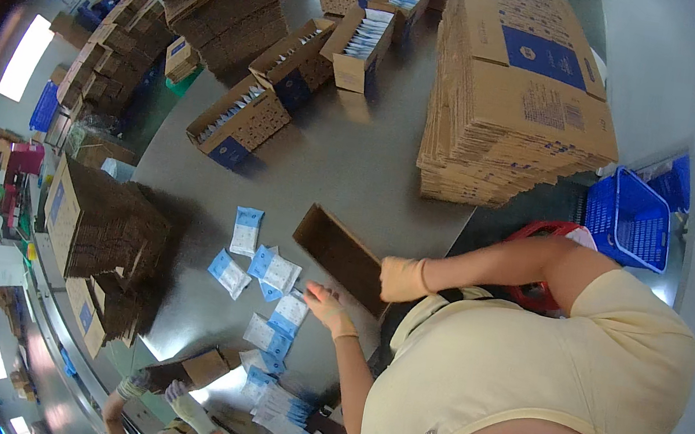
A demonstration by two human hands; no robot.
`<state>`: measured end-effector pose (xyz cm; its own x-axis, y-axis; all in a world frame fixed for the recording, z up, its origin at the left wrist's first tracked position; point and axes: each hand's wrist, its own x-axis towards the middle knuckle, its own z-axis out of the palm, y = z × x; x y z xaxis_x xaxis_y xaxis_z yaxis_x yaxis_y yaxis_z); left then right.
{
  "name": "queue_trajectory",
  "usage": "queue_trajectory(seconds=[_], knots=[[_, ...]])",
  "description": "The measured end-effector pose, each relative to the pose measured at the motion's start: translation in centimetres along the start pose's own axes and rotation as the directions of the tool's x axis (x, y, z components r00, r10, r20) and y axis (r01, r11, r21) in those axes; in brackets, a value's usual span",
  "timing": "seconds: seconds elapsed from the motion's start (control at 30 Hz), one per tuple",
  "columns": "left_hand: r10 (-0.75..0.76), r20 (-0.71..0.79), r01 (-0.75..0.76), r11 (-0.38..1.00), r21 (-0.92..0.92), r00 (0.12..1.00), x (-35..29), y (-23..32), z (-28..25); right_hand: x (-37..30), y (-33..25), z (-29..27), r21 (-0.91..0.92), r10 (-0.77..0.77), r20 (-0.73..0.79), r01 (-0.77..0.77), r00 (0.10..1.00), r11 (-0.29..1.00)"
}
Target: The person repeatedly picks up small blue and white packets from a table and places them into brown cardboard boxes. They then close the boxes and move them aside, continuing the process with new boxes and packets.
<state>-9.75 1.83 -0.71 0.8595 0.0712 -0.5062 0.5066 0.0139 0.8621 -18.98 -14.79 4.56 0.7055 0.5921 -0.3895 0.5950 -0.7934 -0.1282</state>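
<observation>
While the person's right hand (405, 280), in a pale glove, lies curled at the near end of an open brown carton (337, 255) on the metal table (364, 162), though its grip on the edge cannot be told, the left hand (329, 309) is partly open, its fingers stretched toward blue-and-white packets (290, 312) scattered beside that carton; whether they touch is unclear. Beyond stand packet-filled cartons (240, 126), near a tall stack of flattened cartons (519, 103).
</observation>
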Motion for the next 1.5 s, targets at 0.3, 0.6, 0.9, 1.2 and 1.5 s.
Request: queue_trajectory(seconds=[0.3, 0.6, 0.9, 1.2, 1.5], knots=[[-0.103, 0.116, 0.103, 0.995, 0.002, 0.988, 2.5, -0.1, -4.2, 0.6, -1.3, -3.4, -0.11, -0.069, 0.042, 0.074, 0.997, 0.991], [0.306, 0.144, -0.338, 0.876, 0.346, 0.941, 1.4, -2.9, -0.3, 1.7, -0.7, -5.0, -0.116, -0.081, 0.12, 0.095, 0.989, 0.989], [0.468, 0.183, -0.495, 0.731, 0.469, 0.864, -7.5, 0.3, -5.9, -0.7, 0.2, -6.0, -0.019, 0.049, 0.152, -0.046, 0.987, 0.999], [0.416, -0.664, 0.44, 0.516, 0.735, 0.621, -23.1, -6.4, -31.9, 0.4, -0.5, -6.2, -0.055, 0.054, 0.221, -0.042, 0.974, 0.998], [0.184, -0.384, -0.002, 0.904, 0.428, 0.905, -7.3, 0.3, -39.1, 1.0, 0.0, -6.5, -0.083, 0.099, 0.249, -0.081, 0.963, 0.993]])
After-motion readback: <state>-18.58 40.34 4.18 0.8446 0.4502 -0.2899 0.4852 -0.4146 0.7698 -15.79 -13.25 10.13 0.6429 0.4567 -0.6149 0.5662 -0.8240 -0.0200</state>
